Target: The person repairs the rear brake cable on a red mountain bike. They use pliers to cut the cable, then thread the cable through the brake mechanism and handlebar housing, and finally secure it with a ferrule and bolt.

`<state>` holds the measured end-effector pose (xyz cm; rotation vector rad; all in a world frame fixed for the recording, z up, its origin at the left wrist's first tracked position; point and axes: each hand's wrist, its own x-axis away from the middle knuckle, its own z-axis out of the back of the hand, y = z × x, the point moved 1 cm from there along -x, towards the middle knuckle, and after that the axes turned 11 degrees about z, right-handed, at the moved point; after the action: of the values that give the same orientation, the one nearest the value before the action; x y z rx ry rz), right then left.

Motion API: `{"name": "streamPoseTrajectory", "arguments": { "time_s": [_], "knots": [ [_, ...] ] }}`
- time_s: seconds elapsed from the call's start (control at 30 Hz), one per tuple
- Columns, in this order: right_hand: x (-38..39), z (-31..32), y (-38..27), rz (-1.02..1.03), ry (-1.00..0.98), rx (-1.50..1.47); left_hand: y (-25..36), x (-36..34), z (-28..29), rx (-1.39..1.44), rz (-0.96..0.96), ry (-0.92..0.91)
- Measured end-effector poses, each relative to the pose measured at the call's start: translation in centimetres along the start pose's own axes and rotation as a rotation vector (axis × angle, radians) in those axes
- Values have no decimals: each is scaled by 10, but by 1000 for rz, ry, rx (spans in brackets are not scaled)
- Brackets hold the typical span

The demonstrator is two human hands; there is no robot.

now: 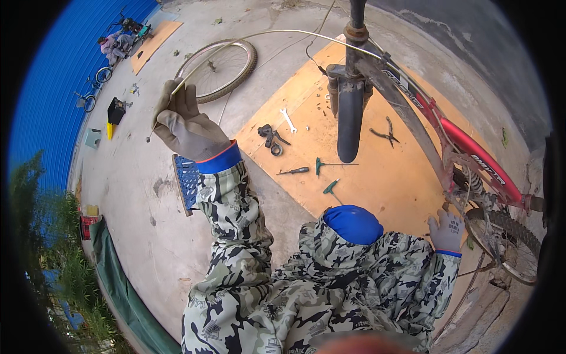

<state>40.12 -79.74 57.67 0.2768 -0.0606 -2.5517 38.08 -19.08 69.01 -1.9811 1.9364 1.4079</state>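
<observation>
My gloved left hand (184, 121) grips the cable (283, 32) pulled from the bike frame (466, 147) (right hand (446, 231) open near the rear wheel (510, 236)), probably needing steady tension next.

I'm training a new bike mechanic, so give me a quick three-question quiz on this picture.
1. True or false: the left hand grips a thin cable.
2. Which lies nearest the upright fork? A) pliers B) loose wheel C) blue crate
3. Fill in: the right hand rests by the bike's red ____.

Key: 1 true; 2 A; 3 frame.
</observation>
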Motion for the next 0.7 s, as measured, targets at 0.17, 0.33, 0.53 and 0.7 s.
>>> {"name": "streamPoseTrajectory", "arguments": {
  "time_s": [0.17, 0.33, 0.53, 0.7],
  "knots": [
    [-54, 111, -30, 53, 212, -244, 75, 31, -134, -20, -331, -311],
    [-77, 164, -56, 117, 576, -847, 90, 103, -214, -443, -676, -622],
    [-69, 139, -25, 155, 915, -1203, 69, 225, -265, -656, -670, -952],
    [-87, 132, -23, 273, 959, -1317, 61, 233, -265, -652, -636, -954]
  ]
}}
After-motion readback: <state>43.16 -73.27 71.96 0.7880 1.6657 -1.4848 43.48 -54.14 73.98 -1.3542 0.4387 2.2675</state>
